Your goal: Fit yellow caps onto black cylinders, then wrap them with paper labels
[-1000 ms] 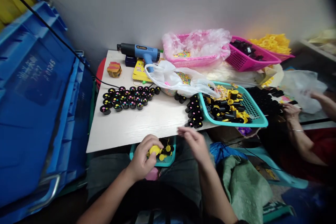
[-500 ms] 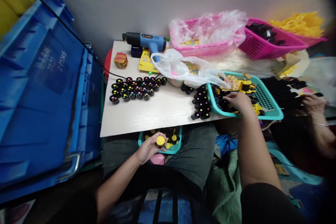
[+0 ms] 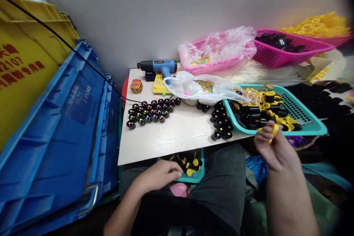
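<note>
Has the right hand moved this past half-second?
Yes: the right hand drew back, from inside the larger turquoise basket to around its near rim.

There in the right hand (image 3: pixel 276 153), fingers hide part of the yellow piece (image 3: pixel 275 130), and its full shape can't be told! Well left of that grip, the left hand (image 3: pixel 160 175) covers a corner of the small teal basket (image 3: pixel 198 178), its palm turned from sight. Right of the grip, dark parts (image 3: pixel 323 99) blur together; far left, the yellow crate (image 3: pixel 24 103) runs off the edge, its lettering clipped!
</note>
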Motion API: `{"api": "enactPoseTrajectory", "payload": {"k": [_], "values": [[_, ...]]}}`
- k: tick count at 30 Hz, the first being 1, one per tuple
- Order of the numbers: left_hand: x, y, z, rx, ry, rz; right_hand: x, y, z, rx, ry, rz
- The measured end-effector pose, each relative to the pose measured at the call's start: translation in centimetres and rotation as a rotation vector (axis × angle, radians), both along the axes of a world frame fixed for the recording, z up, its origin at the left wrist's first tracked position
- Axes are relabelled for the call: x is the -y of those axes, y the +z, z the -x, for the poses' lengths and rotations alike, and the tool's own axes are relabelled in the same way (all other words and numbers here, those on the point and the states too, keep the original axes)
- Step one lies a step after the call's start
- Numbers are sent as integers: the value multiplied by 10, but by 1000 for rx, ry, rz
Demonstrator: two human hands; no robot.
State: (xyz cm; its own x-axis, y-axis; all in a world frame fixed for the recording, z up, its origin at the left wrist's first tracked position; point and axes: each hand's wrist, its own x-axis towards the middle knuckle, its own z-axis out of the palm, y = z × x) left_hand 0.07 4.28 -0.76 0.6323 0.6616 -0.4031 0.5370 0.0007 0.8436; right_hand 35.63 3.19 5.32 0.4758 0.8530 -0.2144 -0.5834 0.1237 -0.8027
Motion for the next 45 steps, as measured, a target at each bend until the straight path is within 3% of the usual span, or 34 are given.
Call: {"api": "enactPoseTrajectory", "payload": {"k": [1,2,3,5,8,13,17,21,24,29,32,38,45], "values": [[-12,10,2,-2,37,-118,6,-4,11,-91,45,-6],[-25,18,4,-45,171,-317,11,-8,22,-144,85,-1],[-40,23,4,-121,328,-560,15,-12,34,-175,131,9],[-69,24,3,-304,515,-916,19,-21,56,-199,218,23],[-98,14,-2,-478,523,-1105,20,-30,80,-173,314,13],[-107,-1,-2,-533,440,-1113,21,-36,93,-110,407,82],[-93,2,1,-321,379,-1070,22,-38,100,-75,435,141],[-53,9,-6,85,259,-827,19,-39,121,-12,533,150],[-15,9,-15,364,252,-587,13,-37,140,27,606,101],[19,7,-22,449,329,-285,8,-35,161,119,652,49],[21,9,-21,434,303,-316,9,-36,165,132,642,43],[17,18,-23,426,220,-539,13,-34,173,78,644,64],[16,23,-30,385,273,-613,15,-40,176,79,656,62]]}}
